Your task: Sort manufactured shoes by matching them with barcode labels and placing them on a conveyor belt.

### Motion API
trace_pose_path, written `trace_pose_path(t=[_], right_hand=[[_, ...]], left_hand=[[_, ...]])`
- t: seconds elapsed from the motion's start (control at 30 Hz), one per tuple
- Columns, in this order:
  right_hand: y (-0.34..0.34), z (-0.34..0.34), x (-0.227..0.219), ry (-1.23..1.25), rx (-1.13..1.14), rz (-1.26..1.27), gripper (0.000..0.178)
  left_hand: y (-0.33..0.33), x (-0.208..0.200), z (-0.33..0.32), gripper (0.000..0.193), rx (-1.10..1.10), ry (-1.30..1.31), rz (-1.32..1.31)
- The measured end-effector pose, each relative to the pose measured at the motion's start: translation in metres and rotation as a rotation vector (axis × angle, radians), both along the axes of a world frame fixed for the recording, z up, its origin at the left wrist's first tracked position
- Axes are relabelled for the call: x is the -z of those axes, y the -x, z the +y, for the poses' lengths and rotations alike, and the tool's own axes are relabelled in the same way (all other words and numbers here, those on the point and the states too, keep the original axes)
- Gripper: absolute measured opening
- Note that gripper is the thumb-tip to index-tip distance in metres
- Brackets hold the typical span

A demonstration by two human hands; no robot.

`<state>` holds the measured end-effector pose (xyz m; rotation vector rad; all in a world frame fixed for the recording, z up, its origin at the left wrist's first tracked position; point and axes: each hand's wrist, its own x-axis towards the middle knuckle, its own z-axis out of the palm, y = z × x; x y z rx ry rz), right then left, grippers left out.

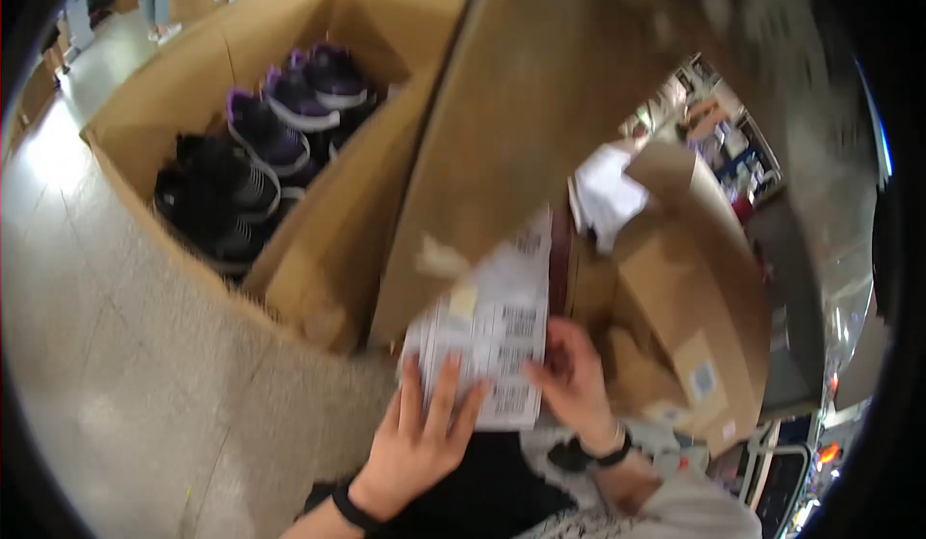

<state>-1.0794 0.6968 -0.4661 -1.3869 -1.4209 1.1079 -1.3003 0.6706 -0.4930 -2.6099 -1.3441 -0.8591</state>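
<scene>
Printed label sheets (519, 322), white and marked with columns of small barcode-like blocks, are seen in the head view at the lower middle, held just in front of the person's torso. Their long axis is set up and away from the body, the far end tipped slightly to the right. By the right hand (576, 382) the right edge is pinched, the thumb laid over the printed face and the fingers curled behind it. By the left hand (422, 438) the lower left part is covered, its fingers extended and slightly spread on the paper; whether anything is clamped beneath by its thumb cannot be told. Both hands are thus in contact, the sheets being reached inward from the right edge by one and from the lower left by the other. A small yellowish patch (463, 301) is seen on the upper left part. Beyond the paper a broad brown cardboard panel (502, 105) is raised. To its left, dark purple-trimmed sneakers (270, 134) are packed in a large cardboard box (280, 23); to the right of the sheets, an open brown carton (690, 293) is placed, with crumpled white paper (608, 196) near it.
</scene>
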Motion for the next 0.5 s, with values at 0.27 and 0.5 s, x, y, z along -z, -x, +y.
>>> trace_pose_path(t=[0.27,0.5], right_hand=[[-0.017,0.005,-0.018,-0.013,0.043,0.047,0.045],[0.009,0.008,-0.078,-0.312,-0.154,0.143,0.041]], left_hand=[[-0.022,-0.026,0.019,0.052,0.103,0.092,-0.06],[-0.001,-0.066,0.047,0.051,0.088,0.195,-0.656]])
